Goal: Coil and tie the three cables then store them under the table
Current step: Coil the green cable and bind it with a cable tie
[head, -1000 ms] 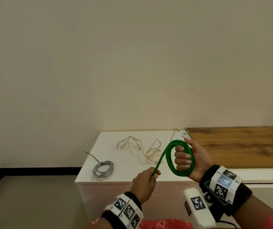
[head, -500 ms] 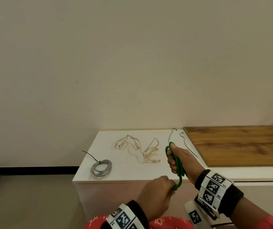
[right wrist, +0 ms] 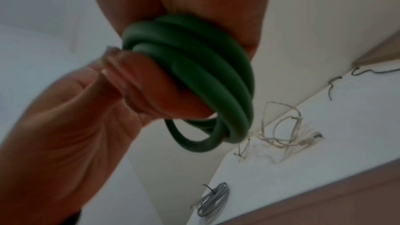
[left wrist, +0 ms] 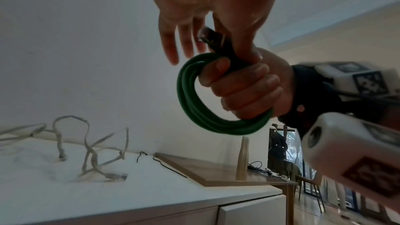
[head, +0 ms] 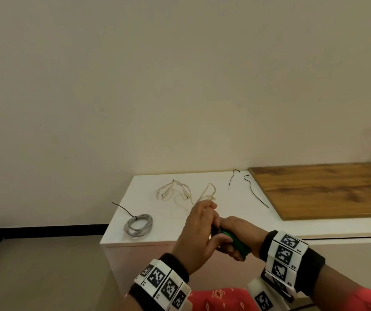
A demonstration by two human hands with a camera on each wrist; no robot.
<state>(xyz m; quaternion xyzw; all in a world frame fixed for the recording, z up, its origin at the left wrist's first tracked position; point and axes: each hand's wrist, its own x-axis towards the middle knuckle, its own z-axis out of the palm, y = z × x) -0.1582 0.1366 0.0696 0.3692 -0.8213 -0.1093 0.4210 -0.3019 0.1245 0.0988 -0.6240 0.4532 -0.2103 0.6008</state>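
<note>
A green cable (head: 239, 242) is wound into a small coil (left wrist: 190, 105), and my right hand (head: 238, 230) grips it in a fist in front of the white table's (head: 225, 212) near edge. My left hand (head: 199, 230) lies over the right one. Its thumb and fingers pinch the cable's black plug end (left wrist: 216, 40) against the coil. A grey cable (head: 138, 225) lies coiled on the table's left, with a black tie round it. A beige cable (head: 186, 191) sprawls loose at mid-table. Two black zip ties (head: 255, 193) lie further right.
A wooden board (head: 328, 189) covers the table's right part. The wall runs close behind the table. Bare floor (head: 45, 265) lies to the left. In the left wrist view, a chair and other furniture (left wrist: 281, 160) stand beyond the table's right end.
My left hand has risen from below and come over the right hand with the cable's end. The right hand has turned knuckles-up and dropped towards the table's front edge with the coil.
</note>
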